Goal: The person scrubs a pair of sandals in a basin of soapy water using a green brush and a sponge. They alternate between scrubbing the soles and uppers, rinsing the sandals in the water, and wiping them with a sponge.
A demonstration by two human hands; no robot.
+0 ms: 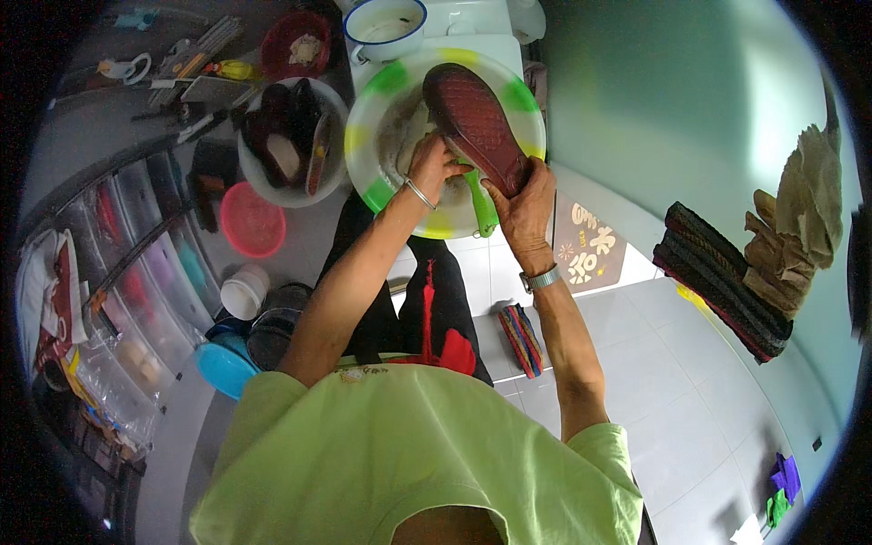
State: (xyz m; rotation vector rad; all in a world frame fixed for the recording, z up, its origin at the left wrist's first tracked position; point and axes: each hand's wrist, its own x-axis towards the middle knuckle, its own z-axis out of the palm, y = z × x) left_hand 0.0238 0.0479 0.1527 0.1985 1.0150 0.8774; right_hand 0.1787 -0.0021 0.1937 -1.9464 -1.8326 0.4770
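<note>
A shoe with a dark red, patterned sole [473, 122] is held sole up over a round white plastic basin with green and yellow patches [360, 139]. My right hand [528, 201] grips its heel end. Against the shoe's left side is my left hand [432, 163], fingers bent and partly hidden under the edge; whether they grip anything does not show. A bright green brush-like handle [482, 204] slants below the shoe, its upper end beside my left fingertips and its lower end over the basin's rim. Cloudy liquid [395, 139] seems to lie in the basin.
Left of the basin, a white tub [337, 187] holds dark shoes. A blue-rimmed enamel pot [385, 51] stands behind. Further left are a pink basin [252, 219], white buckets [244, 291] and clear plastic drawers [153, 266]. Folded striped mats [725, 283] hang along the right wall.
</note>
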